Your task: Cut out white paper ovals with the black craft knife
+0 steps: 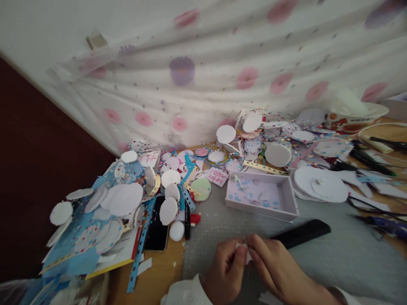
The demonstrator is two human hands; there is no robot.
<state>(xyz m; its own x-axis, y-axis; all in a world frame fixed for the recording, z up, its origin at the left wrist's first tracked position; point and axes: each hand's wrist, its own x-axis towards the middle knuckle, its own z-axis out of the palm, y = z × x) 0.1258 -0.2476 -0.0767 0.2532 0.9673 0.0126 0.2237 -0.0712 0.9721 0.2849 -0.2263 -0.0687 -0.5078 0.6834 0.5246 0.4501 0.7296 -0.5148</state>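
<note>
My left hand (pixel 227 269) is closed, thumb and fingers pinching a small piece of white paper (pixel 247 256). From the other side my right hand (pixel 274 263) pinches the same piece, its fingers nearly meeting the left thumb. Most of the paper is hidden behind my fingers. Just past my right hand a long flat black object (pixel 307 232) lies on the grey mat (pixel 216 226). Beyond my hands stands an open white box (pixel 262 214) with blue and white scraps inside. A white paper strip (pixel 269 298) lies beneath my right wrist.
White paper discs (pixel 127 199) with dotted edges crowd the left side. A dark phone (pixel 158 228), a black marker (pixel 187 220) and a white ball (pixel 177 231) lie there. More discs (pixel 278 154) pile up behind the box. A blue-handled tool (pixel 386 225) and a paper bowl (pixel 356 118) are at right.
</note>
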